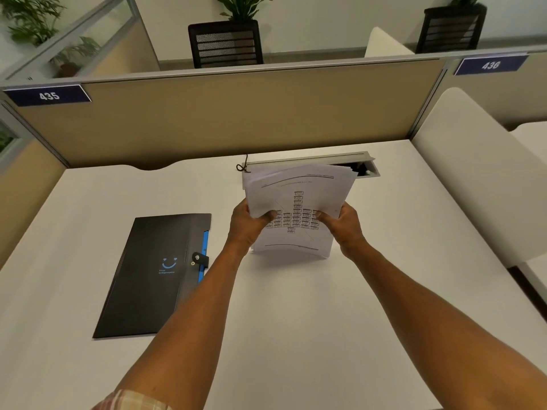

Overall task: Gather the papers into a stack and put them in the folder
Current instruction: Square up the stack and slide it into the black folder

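Note:
A stack of white printed papers (299, 199) stands nearly upright on its lower edge on the white desk (296, 306), its top sheets fanned unevenly. My left hand (247, 220) grips the stack's left side and my right hand (340, 224) grips its right side, thumbs on the front sheet. A black folder (154, 276) with a blue smile mark and a snap strap lies flat and closed on the desk, left of my left forearm.
A grey cable tray (313, 158) with a dark cord sits behind the papers at the desk's back edge. A tan partition (225, 113) walls the back, a white divider (473, 179) the right. Black chairs and plants stand beyond.

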`<action>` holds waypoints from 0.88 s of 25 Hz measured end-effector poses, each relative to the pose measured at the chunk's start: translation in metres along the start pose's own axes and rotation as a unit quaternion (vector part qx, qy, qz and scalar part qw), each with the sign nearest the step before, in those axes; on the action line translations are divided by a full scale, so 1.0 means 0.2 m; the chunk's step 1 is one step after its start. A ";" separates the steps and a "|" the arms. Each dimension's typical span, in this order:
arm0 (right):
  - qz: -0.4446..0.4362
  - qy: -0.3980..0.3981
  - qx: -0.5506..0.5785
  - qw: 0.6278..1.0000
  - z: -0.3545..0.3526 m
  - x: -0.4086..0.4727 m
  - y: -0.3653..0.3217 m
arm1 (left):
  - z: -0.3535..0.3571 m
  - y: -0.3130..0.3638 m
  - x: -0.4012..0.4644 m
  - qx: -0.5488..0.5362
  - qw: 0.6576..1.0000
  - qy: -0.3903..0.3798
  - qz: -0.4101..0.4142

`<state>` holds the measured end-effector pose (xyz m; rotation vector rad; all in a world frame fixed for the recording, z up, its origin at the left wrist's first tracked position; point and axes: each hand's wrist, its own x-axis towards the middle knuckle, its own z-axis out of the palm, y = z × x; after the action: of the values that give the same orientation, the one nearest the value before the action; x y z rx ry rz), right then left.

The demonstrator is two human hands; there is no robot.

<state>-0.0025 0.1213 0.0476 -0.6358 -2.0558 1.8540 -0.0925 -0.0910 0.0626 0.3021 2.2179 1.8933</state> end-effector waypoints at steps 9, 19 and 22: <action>-0.012 0.018 -0.020 1.000 -0.02 -0.01 -0.02 | 0.03 0.01 -0.02 0.020 1.000 0.018 0.000; -0.010 0.023 -0.001 1.000 0.00 -0.02 -0.02 | 0.08 -0.01 -0.05 0.016 0.999 0.045 -0.021; -0.007 0.017 -0.011 1.000 -0.02 -0.04 0.01 | 0.08 -0.04 -0.07 0.027 0.999 0.038 -0.024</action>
<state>0.0061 0.1204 0.0468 -0.6514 -2.0564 1.8027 -0.0756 -0.0816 0.0533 0.1862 2.3074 1.8528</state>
